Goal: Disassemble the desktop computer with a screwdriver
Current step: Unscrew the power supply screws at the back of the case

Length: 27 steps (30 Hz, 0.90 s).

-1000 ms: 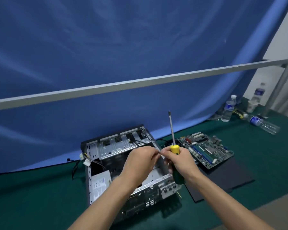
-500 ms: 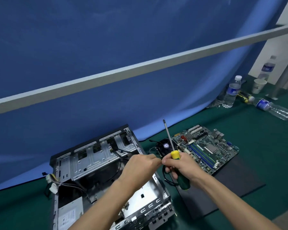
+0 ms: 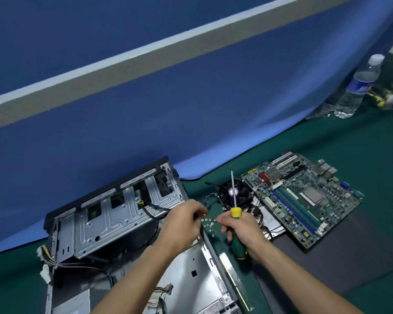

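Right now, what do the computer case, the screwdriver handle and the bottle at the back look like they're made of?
Computer case: apparently bare sheet metal, dull grey with a soft sheen, stamped with slots and holes.
Screwdriver handle, gripped by the right hand: probably moulded plastic or rubber, green with a yellow collar; the shaft looks like shiny steel.
Bottle: clear thin plastic, see-through, with a white cap and blue label.

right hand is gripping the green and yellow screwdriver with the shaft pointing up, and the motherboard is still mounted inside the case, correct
Not quite. The head view shows the motherboard out of the computer case, lying on the green table to the case's right, partly on a dark mat. The rest holds: the right hand grips the green and yellow screwdriver with its shaft pointing up.
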Tool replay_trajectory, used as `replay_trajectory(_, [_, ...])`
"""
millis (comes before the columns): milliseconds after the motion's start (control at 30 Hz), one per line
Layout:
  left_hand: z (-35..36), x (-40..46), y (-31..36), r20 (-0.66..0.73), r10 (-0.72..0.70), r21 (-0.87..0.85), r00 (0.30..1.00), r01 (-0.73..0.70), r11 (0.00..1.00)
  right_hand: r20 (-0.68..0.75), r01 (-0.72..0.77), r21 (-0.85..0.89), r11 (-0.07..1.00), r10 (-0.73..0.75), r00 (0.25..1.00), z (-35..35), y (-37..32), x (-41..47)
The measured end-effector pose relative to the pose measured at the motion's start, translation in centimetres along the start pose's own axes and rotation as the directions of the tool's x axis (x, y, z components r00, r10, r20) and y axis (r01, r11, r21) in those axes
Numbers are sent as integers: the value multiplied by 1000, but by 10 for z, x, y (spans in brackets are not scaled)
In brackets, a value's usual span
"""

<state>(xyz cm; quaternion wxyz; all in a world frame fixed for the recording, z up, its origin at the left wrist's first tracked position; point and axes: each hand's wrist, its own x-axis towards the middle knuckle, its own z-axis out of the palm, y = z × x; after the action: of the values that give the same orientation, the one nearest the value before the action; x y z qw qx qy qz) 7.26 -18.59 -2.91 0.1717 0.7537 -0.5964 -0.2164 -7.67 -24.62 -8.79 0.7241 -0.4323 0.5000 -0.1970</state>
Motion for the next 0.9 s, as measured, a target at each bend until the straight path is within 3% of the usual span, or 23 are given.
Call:
replay_trajectory(67, [11, 2, 1, -64, -213, -231, 975, 194, 953, -90, -9, -64, 998, 3, 996, 8, 11, 12])
replay_trajectory(100, [18, 2, 3, -93, -249, -240, 964, 221, 945, -134, -19, -106, 994, 5, 991, 14, 18, 18])
replay_trajectory(200, [37, 3, 4, -211, -188, -54, 959, 180, 982, -258, -68, -210, 975, 11, 966, 30, 33, 35])
replay_trajectory(333, [48, 6, 1, -345, -247, -109, 906, 222, 969, -340, -105, -207, 973, 30, 940, 43, 44, 55])
replay_trajectory(433, [53, 3, 5, -451, -285, -73, 846, 283, 956, -422, -142, -331, 933, -12, 907, 47, 48, 66])
replay_trajectory(600, [58, 3, 5, -472, -385, -84, 793, 394, 915, -475, -183, -568, 803, -138, 869, 59, 55, 75])
replay_trajectory(900, [60, 5, 0, -461, -364, -86, 809, 368, 926, -514, -248, -570, 783, -105, 852, 63, 56, 89])
